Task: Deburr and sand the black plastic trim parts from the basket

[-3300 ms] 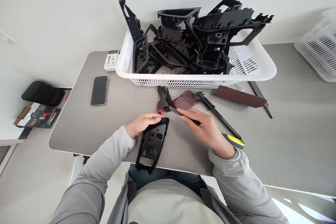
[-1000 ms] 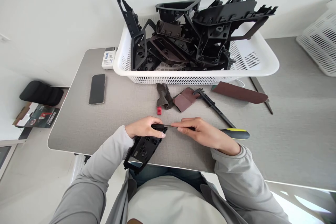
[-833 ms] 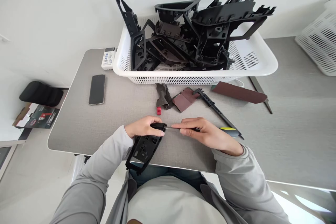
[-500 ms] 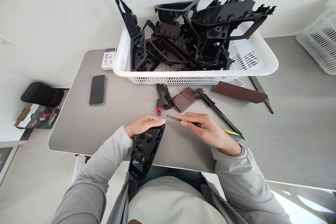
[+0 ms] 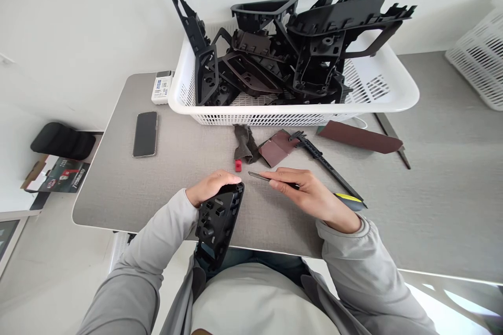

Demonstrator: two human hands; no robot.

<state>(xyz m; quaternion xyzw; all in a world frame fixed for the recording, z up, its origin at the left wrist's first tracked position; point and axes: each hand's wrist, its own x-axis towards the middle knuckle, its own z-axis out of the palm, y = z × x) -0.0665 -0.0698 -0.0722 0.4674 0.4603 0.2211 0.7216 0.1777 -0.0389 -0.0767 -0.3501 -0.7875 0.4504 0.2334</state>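
Note:
My left hand (image 5: 208, 188) grips the upper end of a black molded plastic panel (image 5: 220, 220), thumb along its top edge. The panel tilts over the table's front edge, its clip-and-post side facing me and its lower end near my lap. My right hand (image 5: 304, 193) is closed around a slim knife-like tool (image 5: 258, 175) with a grey metal tip and dark handle. That tip points left and is a short gap from the panel's upper right corner. Just beyond the hands lie a small red block (image 5: 238, 165) and a crumpled dark grey cloth (image 5: 244, 144).
A white basket (image 5: 275, 116) piled with black and dark brown plastic parts stands at the back. Sandpaper (image 5: 278, 149), a caliper (image 5: 326, 165), a rolled brown sheet (image 5: 357, 136), a flat file (image 5: 393, 138) and a yellow-and-grey handle (image 5: 349, 201) lie rightward. A phone (image 5: 145, 134) lies left.
My left hand and the panel have shifted slightly left and tilted a little more upright, widening the gap to the tool tip. My right hand stays nearly still.

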